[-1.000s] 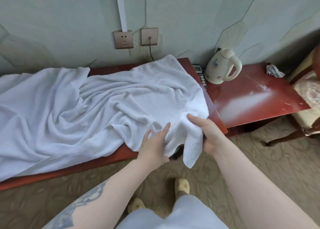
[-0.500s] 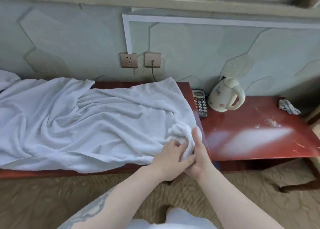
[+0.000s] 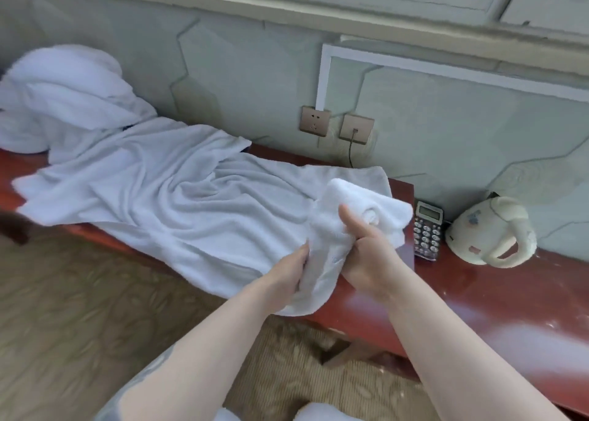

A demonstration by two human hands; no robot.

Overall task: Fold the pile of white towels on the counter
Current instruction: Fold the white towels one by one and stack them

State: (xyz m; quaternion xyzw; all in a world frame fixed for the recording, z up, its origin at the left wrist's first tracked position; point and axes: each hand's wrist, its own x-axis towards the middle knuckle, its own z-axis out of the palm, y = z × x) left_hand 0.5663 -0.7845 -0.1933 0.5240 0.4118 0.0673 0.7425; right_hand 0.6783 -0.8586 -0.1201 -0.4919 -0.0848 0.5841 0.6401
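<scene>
A large white towel (image 3: 178, 197) lies crumpled along the red wooden counter (image 3: 478, 299). Its right end is bunched and lifted off the counter between both hands. My right hand (image 3: 366, 255) grips the bunched end from the right, thumb up against the cloth. Lower on the same end, my left hand (image 3: 287, 271) holds the hanging cloth from the left. More white towels (image 3: 63, 98) are heaped at the counter's far left against the wall.
A desk phone (image 3: 427, 229) and a cream electric kettle (image 3: 490, 232) stand on the counter just right of the towel. Two wall sockets (image 3: 334, 126) sit above it, one with a cable. Patterned carpet (image 3: 79, 318) covers the floor in front.
The towel's right end has been gathered and lifted from the counter edge into both hands. The view has swung up and left, bringing the heap at the far left into sight.
</scene>
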